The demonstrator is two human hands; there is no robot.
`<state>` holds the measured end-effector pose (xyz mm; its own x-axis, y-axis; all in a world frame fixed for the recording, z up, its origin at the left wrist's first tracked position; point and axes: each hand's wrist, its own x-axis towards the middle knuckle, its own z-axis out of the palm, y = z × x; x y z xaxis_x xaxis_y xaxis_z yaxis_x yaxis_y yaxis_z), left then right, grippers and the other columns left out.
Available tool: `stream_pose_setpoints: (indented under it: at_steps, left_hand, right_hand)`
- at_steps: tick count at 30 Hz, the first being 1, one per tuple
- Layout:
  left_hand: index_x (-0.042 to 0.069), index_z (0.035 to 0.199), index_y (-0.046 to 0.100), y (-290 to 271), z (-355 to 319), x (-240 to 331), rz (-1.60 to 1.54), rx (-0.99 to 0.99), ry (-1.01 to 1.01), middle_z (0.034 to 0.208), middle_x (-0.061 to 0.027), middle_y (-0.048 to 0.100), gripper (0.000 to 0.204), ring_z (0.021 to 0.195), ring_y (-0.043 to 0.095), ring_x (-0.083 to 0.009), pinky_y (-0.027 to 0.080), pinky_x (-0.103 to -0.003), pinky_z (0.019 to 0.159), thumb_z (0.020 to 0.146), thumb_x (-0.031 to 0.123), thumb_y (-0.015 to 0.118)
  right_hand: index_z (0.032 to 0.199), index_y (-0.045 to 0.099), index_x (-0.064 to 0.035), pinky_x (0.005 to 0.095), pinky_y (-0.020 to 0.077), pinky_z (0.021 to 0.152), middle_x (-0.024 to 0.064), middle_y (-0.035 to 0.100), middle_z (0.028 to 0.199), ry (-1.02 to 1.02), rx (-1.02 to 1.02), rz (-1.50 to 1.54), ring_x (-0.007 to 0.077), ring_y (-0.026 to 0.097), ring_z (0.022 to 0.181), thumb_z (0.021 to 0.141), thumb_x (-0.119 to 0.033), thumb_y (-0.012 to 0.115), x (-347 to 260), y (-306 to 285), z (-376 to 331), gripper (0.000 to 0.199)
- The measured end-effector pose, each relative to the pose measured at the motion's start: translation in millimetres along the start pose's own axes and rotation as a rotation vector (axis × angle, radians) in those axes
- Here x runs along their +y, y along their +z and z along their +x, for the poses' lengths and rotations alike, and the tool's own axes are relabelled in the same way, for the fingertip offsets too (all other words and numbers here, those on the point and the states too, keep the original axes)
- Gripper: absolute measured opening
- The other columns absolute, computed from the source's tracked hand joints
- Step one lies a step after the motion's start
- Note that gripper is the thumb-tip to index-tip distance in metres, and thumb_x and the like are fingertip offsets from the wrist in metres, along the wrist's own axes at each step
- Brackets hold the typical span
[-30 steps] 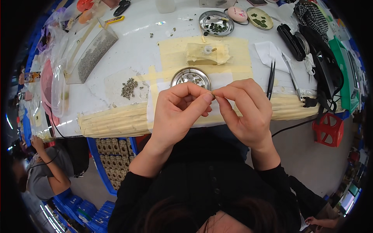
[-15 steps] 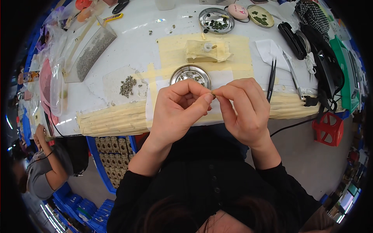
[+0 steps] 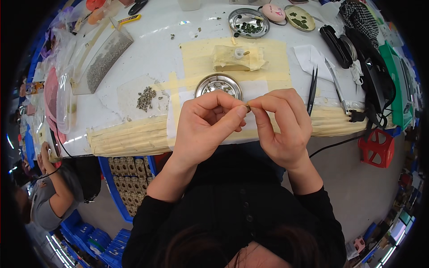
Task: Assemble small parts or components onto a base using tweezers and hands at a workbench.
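Note:
A tiny brownish-green piece (image 3: 248, 108), too small to make out its kind, sits between the fingertips of both hands. My left hand (image 3: 203, 127) pinches it with thumb and index finger, the other fingers curled in. From the other side, my right hand (image 3: 286, 127) closes its thumb and index finger at the same piece. Just beyond my fingers stands a round metal dish (image 3: 218, 85) with small bits in it, partly covered by my left hand. Behind the dish is a tape-wrapped block (image 3: 230, 64) with a small white cup (image 3: 239, 53) on top.
Grey-green chips (image 3: 146, 98) lie in a pile at left, near a clear box of grey granules (image 3: 105, 64). At right are black tweezers (image 3: 312, 91), a metal tool (image 3: 337, 87) and a white cloth (image 3: 310, 60). A metal plate (image 3: 249, 22) holds dark green pieces. Another person (image 3: 58, 192) sits at far left.
My right fingers have shifted slightly and the thumb sits a bit farther from the index finger. The tiny piece has turned a little between the fingertips.

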<state>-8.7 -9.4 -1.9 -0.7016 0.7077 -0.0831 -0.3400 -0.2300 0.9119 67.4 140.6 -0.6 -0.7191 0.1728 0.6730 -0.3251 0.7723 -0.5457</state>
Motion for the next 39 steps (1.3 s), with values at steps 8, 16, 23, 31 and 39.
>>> stream_pose_setpoints:
  at_steps: [8,16,23,31,39]
  left_hand:
    - [-0.003,0.097,0.065,-4,-2,-3,0.097,0.043,0.076,0.085,-0.0035,0.064,0.010,0.076,0.060,-0.0066,0.050,-0.021,0.069,0.089,0.003,0.062]
    - [-0.003,0.095,0.065,-5,-3,-3,0.121,0.072,0.103,0.088,-0.0049,0.063,0.008,0.077,0.059,-0.0078,0.048,-0.020,0.070,0.088,0.000,0.062]
    - [-0.005,0.093,0.064,-2,-5,1,0.230,0.127,0.139,0.089,-0.0067,0.060,0.008,0.078,0.058,-0.0091,0.047,-0.022,0.070,0.085,-0.002,0.063]
    - [-0.005,0.093,0.064,-3,-6,0,0.246,0.122,0.138,0.089,-0.0065,0.060,0.008,0.077,0.058,-0.0093,0.047,-0.022,0.070,0.085,-0.002,0.063]
    - [-0.004,0.092,0.064,-3,-5,-3,0.216,0.128,0.146,0.089,-0.0064,0.060,0.007,0.078,0.059,-0.0091,0.047,-0.022,0.070,0.086,-0.002,0.063]
  right_hand:
    - [0.085,0.063,-0.0027,0.0330,0.0451,0.059,0.0082,0.057,0.078,0.153,-0.010,-0.071,0.0246,0.055,0.068,0.074,0.004,0.069,10,-9,-1,0.014]
    - [0.082,0.063,-0.0035,0.0343,0.0424,0.059,0.0060,0.055,0.075,0.139,-0.132,-0.240,0.0240,0.051,0.067,0.073,0.001,0.070,24,-18,-18,0.013]
    - [0.081,0.063,-0.0030,0.0336,0.0419,0.059,0.0063,0.055,0.076,0.188,-0.083,-0.257,0.0236,0.051,0.069,0.073,0.002,0.069,29,-26,-21,0.011]
    - [0.083,0.064,-0.0031,0.0335,0.0423,0.060,0.0062,0.056,0.076,0.197,-0.075,-0.243,0.0237,0.052,0.071,0.073,0.002,0.069,29,-27,-23,0.013]
    - [0.086,0.067,-0.0048,0.0328,0.0429,0.060,0.0053,0.057,0.076,0.138,-0.080,-0.170,0.0231,0.052,0.070,0.069,0.003,0.071,22,-20,-21,0.019]
